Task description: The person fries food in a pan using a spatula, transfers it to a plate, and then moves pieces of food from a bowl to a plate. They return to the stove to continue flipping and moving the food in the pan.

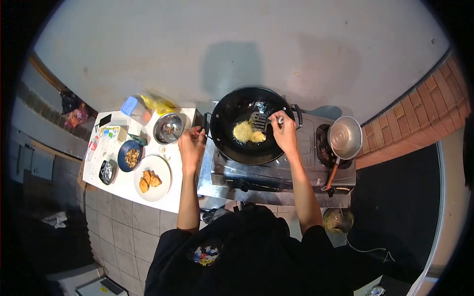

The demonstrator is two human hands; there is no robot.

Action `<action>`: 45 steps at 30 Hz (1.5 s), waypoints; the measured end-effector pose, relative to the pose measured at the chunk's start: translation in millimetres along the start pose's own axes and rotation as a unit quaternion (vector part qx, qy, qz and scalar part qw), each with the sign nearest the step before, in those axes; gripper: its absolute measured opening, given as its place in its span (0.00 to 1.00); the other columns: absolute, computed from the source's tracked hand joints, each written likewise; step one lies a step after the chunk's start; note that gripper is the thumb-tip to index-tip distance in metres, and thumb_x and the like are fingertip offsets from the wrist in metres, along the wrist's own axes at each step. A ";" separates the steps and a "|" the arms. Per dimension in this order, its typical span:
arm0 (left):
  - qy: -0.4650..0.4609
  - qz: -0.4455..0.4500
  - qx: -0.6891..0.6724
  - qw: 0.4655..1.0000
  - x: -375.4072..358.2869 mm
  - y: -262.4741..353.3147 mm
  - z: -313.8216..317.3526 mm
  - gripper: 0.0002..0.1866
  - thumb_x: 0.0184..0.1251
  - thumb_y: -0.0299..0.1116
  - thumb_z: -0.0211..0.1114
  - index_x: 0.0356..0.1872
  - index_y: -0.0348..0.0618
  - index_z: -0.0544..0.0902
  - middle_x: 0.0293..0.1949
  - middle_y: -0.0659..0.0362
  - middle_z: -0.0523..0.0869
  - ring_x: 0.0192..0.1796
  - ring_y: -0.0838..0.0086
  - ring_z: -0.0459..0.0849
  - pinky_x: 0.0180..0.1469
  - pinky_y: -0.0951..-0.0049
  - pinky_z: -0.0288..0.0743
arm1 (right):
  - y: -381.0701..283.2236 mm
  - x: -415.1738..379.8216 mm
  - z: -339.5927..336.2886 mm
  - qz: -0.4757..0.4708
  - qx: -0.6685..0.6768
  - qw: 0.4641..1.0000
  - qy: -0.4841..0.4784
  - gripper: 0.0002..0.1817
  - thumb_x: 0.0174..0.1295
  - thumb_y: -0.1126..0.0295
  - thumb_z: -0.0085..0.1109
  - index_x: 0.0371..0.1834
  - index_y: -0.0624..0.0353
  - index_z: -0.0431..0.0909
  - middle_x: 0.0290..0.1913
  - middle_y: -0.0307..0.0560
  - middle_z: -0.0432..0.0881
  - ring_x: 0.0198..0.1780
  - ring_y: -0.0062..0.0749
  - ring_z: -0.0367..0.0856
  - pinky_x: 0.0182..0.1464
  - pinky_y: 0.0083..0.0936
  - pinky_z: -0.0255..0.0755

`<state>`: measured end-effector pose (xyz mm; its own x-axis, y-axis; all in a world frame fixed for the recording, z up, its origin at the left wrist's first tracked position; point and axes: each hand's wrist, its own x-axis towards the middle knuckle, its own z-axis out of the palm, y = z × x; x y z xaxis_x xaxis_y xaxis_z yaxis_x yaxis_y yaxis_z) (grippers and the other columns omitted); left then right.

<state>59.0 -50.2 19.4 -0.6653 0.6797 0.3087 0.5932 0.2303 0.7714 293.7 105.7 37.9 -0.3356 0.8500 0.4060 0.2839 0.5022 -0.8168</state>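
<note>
My right hand (pixel 284 129) grips a black slotted spatula (pixel 260 120), its head over the black wok (pixel 252 153). Two pale yellow pieces of batter or food (pixel 243 131) lie in the wok, beside and below the spatula head, with small bubbles around them. Beside the wok's left handle is my left hand (pixel 192 148), its fingers bent and drawn together; what they hold, if anything, is too small to tell. The wok stands on the gas stove (pixel 306 143).
On the white table (pixel 126 182) at the left are a plate (pixel 165 185) of browned pieces, a dark bowl (pixel 124 160), a metal bowl (pixel 159 128) and a small black container (pixel 106 172). A saucepan (pixel 344 138) stands on the right burner, its handle pointing frontward.
</note>
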 end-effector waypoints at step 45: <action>-0.007 0.017 0.013 1.000 -12.3 3.7 -23.5 0.13 0.60 0.33 0.68 0.43 0.36 0.85 0.33 0.48 0.86 0.31 0.66 0.87 0.36 0.70 0.77 | -39.8 -11.1 -1.5 -0.005 0.028 0.996 0.082 0.12 0.64 0.72 0.57 0.25 0.67 0.71 0.15 0.49 0.64 0.18 0.26 0.59 0.23 0.29 0.59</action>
<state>58.7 -74.1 31.5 -0.6383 0.6966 0.3275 0.6276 0.2246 0.7455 287.5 76.5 66.5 -0.1848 0.8618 0.4724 0.2295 0.5052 -0.8319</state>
